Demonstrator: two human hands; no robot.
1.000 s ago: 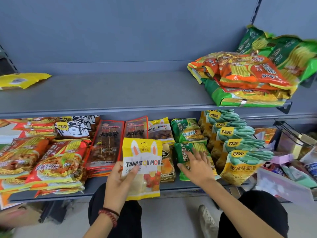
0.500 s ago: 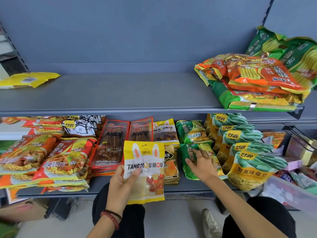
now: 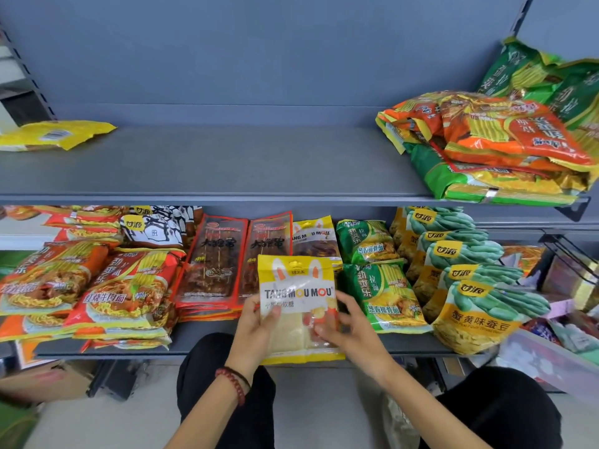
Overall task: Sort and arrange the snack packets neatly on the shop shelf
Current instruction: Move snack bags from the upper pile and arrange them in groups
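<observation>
Head view: yellow snack packet (image 3: 298,286) in the tight pinch of left hand (image 3: 256,332) and right hand (image 3: 355,337), thumbs in front.

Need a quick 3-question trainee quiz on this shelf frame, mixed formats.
1. True or false: only the left hand holds the TANG MOU MOU packet.
2. What lies at the upper shelf's left end? A) yellow packet B) green bottle C) tin
3. Fill in: the bead bracelet is on the ___ wrist.
Key: 1 false, the right hand grips it too; 2 A; 3 left.
</observation>
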